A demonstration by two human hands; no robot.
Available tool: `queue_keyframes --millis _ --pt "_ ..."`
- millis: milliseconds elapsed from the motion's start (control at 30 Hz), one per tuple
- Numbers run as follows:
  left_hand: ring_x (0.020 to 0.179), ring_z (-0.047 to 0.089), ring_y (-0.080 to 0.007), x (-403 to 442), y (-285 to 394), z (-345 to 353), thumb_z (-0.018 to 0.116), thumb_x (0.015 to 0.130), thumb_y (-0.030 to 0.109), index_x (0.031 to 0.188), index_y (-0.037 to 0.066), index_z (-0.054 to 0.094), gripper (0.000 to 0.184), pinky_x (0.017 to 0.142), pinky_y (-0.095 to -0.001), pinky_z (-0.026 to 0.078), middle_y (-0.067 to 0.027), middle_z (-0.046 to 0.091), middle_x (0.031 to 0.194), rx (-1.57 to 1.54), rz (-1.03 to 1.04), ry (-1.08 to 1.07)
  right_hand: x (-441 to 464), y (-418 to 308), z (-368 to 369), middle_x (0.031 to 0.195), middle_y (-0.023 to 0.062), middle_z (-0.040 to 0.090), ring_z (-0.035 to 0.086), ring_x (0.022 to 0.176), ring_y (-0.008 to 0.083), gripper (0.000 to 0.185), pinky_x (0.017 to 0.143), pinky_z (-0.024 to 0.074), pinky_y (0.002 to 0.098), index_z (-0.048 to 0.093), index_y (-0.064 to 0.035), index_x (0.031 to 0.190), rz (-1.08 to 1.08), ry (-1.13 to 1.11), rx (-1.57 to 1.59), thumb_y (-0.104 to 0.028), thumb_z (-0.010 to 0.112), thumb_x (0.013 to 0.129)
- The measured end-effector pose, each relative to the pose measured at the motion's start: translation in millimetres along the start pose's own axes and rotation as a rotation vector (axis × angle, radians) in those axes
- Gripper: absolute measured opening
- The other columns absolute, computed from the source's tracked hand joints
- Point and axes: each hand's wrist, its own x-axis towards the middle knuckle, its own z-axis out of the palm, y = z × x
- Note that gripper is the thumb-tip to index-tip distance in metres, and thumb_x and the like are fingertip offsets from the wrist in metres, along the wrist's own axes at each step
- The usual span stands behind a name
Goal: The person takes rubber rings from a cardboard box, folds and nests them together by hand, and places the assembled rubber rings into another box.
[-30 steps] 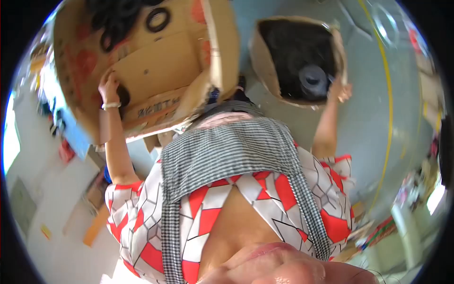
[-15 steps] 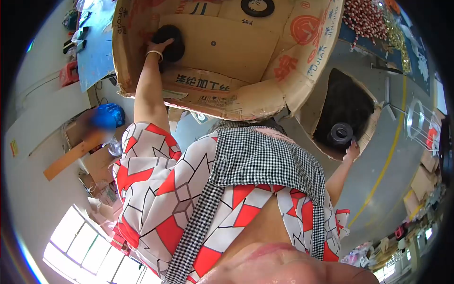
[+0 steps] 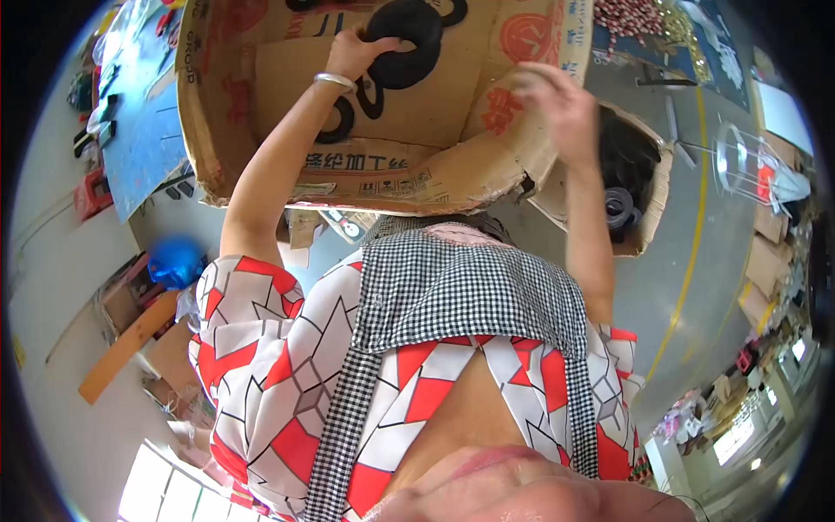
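Note:
My left hand (image 3: 352, 57), with a bracelet at the wrist, is closed on a thick black ring (image 3: 419, 61) over the large cardboard box (image 3: 196, 130). Under it, part of a thinner black ring (image 3: 374, 103) shows; I cannot tell whether it hangs from the held one. Another ring (image 3: 339, 120) lies on the box floor, and more sit at the far side. My right hand (image 3: 557, 100) is above the box's right flap, blurred, its fingers apart and holding nothing. Black rings (image 3: 619, 209) rest in the smaller box (image 3: 657, 213), which has a dark inside.
A blue table (image 3: 139, 165) with small tools stands at the left. Red and white beads (image 3: 635, 19) lie at the upper right. On the grey floor are a yellow line (image 3: 696, 244) and a white wire frame (image 3: 731, 161). An orange board (image 3: 130, 344) leans at the left.
My left hand has moved right across the large box, raising a thick black ring. My right hand has left the ring in the smaller box and come up to the large box's flap.

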Motion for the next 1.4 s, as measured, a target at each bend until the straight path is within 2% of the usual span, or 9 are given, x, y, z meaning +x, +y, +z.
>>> queue_keyframes --millis 233,267,500,667,800,933,967,1100,1400 --pt "0.081 0.060 -0.0292 -58.6 89.5 32.2 0.074 0.062 0.018 0.076 0.005 0.048 0.033 0.072 -0.0350 0.041 -0.0129 0.063 0.093 0.206 0.538 0.263 35.0 7.3 76.6 0.088 0.0047 0.063 0.059 0.076 0.0094 0.029 0.067 0.0466 0.0223 0.059 0.0028 0.105 0.102 0.110 0.206 -0.020 0.062 0.086" --pt "0.080 0.058 -0.0279 -60.6 87.7 34.6 0.075 0.064 0.014 0.093 0.005 0.051 0.038 0.070 -0.0405 0.045 -0.0075 0.062 0.093 0.222 0.628 0.361 35.6 7.7 75.3 0.087 0.0041 0.064 0.058 0.075 0.0083 0.024 0.066 0.0464 0.0218 0.060 0.0032 0.100 0.140 0.095 0.249 -0.016 0.062 0.086" --pt "0.087 0.058 -0.0136 -72.1 71.5 18.0 0.080 0.069 0.022 0.126 -0.001 0.031 0.079 0.071 -0.0241 0.051 -0.0135 0.054 0.106 -0.807 0.265 -0.129 29.0 11.6 70.0 0.072 -0.0010 0.061 0.048 0.059 0.0019 0.017 0.051 0.0379 0.0175 0.062 0.0019 0.090 -0.060 -0.048 0.423 -0.014 0.057 0.087" --pt "0.086 0.058 -0.0144 -87.6 92.4 8.5 0.076 0.071 0.010 0.126 -0.001 0.035 0.069 0.068 -0.0251 0.052 -0.0120 0.056 0.101 -0.756 -0.060 -0.113 30.9 25.7 77.8 0.069 0.0003 0.057 0.051 0.059 0.0066 0.016 0.059 0.0460 0.0223 0.061 0.0003 0.088 -0.020 -0.044 0.428 -0.014 0.054 0.087" --pt "0.081 0.058 -0.0150 -77.0 54.9 4.7 0.064 0.078 0.002 0.118 0.001 0.046 0.044 0.075 -0.0295 0.051 -0.0069 0.058 0.096 -1.679 -0.164 -0.096 33.4 35.2 39.8 0.079 0.0074 0.063 0.058 0.064 0.0118 0.011 0.053 0.0481 0.0296 0.059 -0.0038 0.085 0.295 0.338 0.910 -0.012 0.051 0.085" --pt "0.077 0.059 -0.0135 -97.4 76.9 -14.6 0.072 0.075 0.007 0.125 0.005 0.038 0.060 0.065 -0.0268 0.053 -0.0058 0.057 0.091 -1.083 0.098 0.148 48.6 57.4 -8.9 0.075 0.0081 0.065 0.059 0.066 0.0148 0.016 0.058 0.0454 0.0288 0.060 -0.0009 0.083 -0.186 0.613 0.088 -0.013 0.049 0.084" --pt "0.075 0.059 -0.0129 -97.7 75.8 -8.6 0.075 0.072 0.007 0.129 0.009 0.033 0.071 0.062 -0.0238 0.052 -0.0062 0.057 0.091 -0.842 0.181 0.153 37.0 28.7 4.4 0.073 0.0046 0.064 0.053 0.062 0.0088 0.020 0.055 0.0414 0.0254 0.062 -0.0008 0.084 -0.232 0.551 -0.213 -0.014 0.047 0.086" --pt "0.087 0.058 -0.0127 -97.9 106.9 15.2 0.077 0.068 0.001 0.133 0.009 0.030 0.080 0.074 -0.0244 0.052 -0.0075 0.058 0.098 -0.936 0.342 -0.018 20.5 -6.8 65.6 0.077 -0.0003 0.059 0.055 0.072 0.0063 0.024 0.067 0.0446 0.0205 0.061 -0.0006 0.100 -0.185 -0.027 0.186 -0.019 0.061 0.085" --pt "0.097 0.058 -0.0163 -111.6 107.8 17.8 0.076 0.066 -0.002 0.137 0.006 0.027 0.087 0.086 -0.0307 0.049 -0.0119 0.058 0.111 -1.285 0.256 -0.258 13.7 -17.2 57.2 0.079 0.0035 0.062 0.057 0.069 0.0078 0.026 0.064 0.0475 0.0213 0.060 0.0026 0.092 -0.019 -0.220 0.384 -0.016 0.071 0.077"
